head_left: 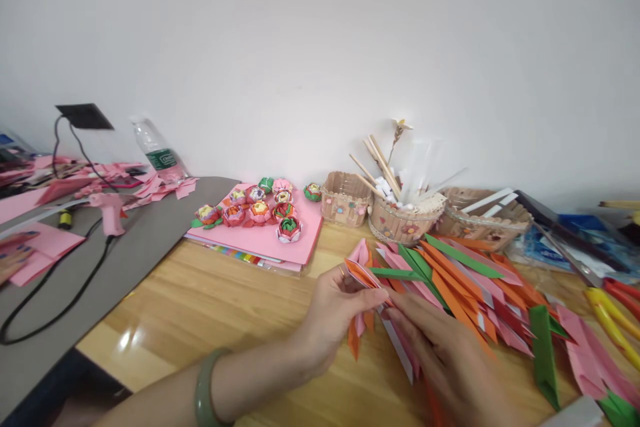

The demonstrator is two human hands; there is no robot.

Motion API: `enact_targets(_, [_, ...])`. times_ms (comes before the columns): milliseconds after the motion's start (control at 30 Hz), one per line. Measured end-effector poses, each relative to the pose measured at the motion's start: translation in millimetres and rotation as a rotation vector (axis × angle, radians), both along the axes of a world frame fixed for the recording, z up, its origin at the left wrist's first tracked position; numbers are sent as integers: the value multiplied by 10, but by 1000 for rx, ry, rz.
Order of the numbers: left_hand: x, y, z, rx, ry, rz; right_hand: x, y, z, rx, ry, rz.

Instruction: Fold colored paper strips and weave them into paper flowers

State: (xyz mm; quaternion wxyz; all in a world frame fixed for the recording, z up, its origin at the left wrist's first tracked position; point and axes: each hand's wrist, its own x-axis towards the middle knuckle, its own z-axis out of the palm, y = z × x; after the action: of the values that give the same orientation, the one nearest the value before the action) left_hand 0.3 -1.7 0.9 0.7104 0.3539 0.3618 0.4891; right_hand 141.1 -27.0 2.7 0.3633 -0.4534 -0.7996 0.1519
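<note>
Two hands (333, 313) hold paper (361, 275) over wood-grain tabletop (215, 300), pale wall (300, 47) behind.

Folded paper strips (453, 280): orange, pink, green. Bench (200, 300): light-brown wood grain. Sheet (309, 223) at rear edge: plain pink. Centre basket (403, 229), rear edge: tan, flower-patterned.

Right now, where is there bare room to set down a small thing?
Bare table shows between the mat, pink sheets and left arm; bare mat, between glue gun and sheets. Crowded: beyond the right hand, with folded papers and baskets.
</note>
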Motion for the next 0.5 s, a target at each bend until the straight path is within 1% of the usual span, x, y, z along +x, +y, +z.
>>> enact_targets(200, [3,-17,-6,26,-45,19,48,12,16,-182,68,53])
enact_targets(300, [-8,3,0,23,-62,6,64,22,13,-269,116,64])
enact_targets(367, [-31,36,11,6,-75,5,76,34,5,-285,142,55])
enact_targets(500, [-85,103,20,6,-97,56,100,76,-5,-320,166,7])
